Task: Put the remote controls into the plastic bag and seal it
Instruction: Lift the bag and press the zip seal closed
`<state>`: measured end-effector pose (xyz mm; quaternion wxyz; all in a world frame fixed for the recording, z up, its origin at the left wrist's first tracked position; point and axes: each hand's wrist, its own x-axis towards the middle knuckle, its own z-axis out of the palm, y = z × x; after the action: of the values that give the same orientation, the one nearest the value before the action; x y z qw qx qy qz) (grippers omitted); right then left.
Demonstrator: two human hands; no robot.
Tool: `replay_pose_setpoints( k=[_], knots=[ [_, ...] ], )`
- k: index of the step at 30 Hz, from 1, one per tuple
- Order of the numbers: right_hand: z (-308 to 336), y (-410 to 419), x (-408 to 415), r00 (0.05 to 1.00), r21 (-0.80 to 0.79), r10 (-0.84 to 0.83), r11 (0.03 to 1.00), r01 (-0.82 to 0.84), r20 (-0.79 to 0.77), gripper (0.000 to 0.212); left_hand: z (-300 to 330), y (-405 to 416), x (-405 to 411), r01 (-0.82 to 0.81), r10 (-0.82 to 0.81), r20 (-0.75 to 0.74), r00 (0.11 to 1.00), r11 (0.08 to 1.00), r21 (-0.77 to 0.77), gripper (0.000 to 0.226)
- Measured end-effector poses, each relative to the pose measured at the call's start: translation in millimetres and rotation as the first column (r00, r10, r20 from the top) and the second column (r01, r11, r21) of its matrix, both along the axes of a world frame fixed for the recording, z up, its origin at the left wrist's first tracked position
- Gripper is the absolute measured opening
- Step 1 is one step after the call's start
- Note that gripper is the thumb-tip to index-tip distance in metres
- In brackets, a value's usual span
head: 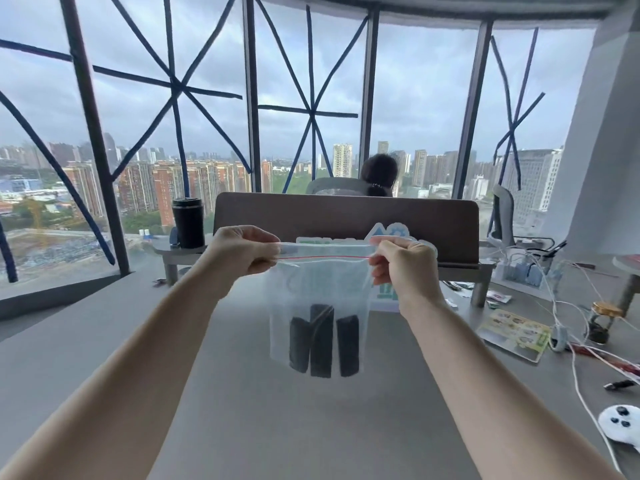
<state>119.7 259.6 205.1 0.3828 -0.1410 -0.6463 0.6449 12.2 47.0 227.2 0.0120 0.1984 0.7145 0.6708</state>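
Observation:
A clear plastic bag with a red zip line hangs in the air above the grey desk. Three black remote controls stand upright side by side in its bottom. My left hand pinches the bag's top left corner. My right hand pinches the top right corner. The zip strip is stretched taut and straight between both hands.
A black tumbler stands on a shelf at the back left. A brown divider panel runs behind the bag, with a person seated beyond it. White cables, a leaflet, a jar and a white controller clutter the right side.

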Motion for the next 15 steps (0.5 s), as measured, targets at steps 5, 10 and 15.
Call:
replay_pose_setpoints(
  k=[5, 10, 15],
  knots=[
    [-0.5, 21.4, 13.2, 0.996, 0.016, 0.011, 1.0, -0.012, 0.083, 0.015, -16.9, 12.5, -0.1, 0.114, -0.119, 0.083, 0.989, 0.991, 0.066, 0.013],
    [-2.6, 32.5, 30.8, 0.982, 0.149, -0.077, 0.988, 0.051, 0.173, 0.014, -47.3, 24.8, 10.5, 0.1, -0.103, -0.054, 0.993, 0.993, -0.058, 0.023],
    [4.9, 37.5, 47.2, 0.957, 0.289, -0.187, 0.95, 0.119, 0.221, 0.016, -60.0, 35.1, 16.0, -0.027, -0.004, -0.195, 0.981, 0.987, -0.155, 0.01]
  ],
)
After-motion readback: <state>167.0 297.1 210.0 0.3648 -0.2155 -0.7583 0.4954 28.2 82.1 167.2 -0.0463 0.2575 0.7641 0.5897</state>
